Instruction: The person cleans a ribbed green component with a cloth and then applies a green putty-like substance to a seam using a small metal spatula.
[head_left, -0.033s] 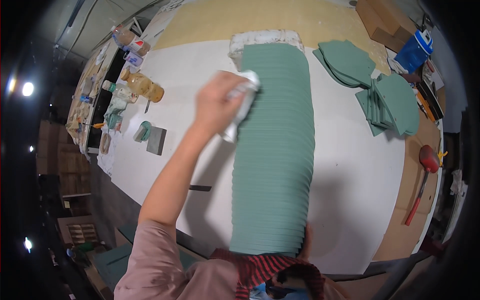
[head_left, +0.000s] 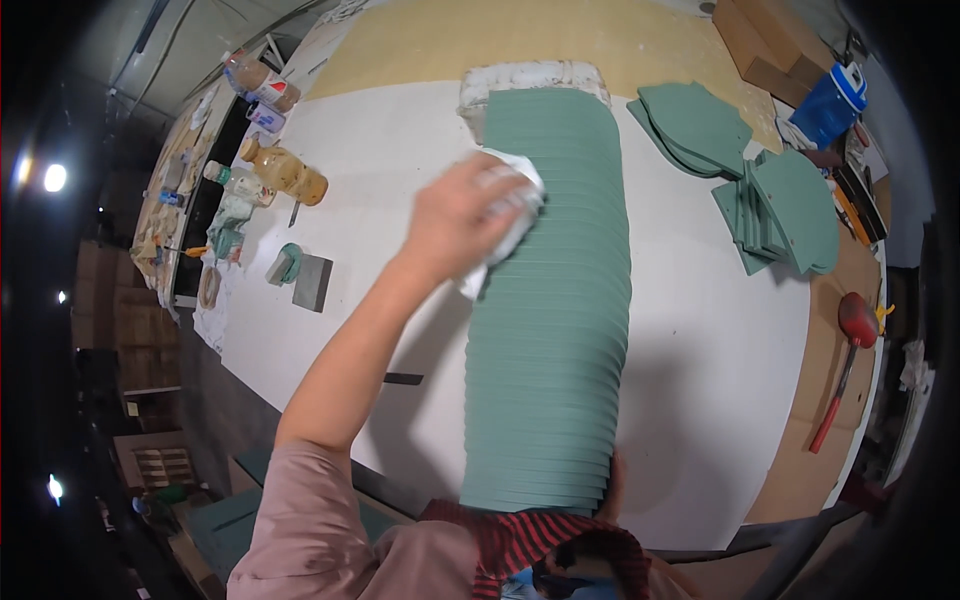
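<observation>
Two hands are seen at a long row of green panels [head_left: 550, 330] laid overlapping along the white table [head_left: 700, 330]. A white cloth [head_left: 510, 225] is clenched in the left hand [head_left: 465, 215] and pressed on the row's far part. The right hand [head_left: 612, 480] is touching the near end; its grip cannot be told.

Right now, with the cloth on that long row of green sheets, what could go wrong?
The left hand presses a white cloth on the overlapped row of green sheets; a hard sideways stroke might fan them out of line. The right hand only props the near end, so the row could slip towards the table edge. The bottles stand apart, little danger.
</observation>
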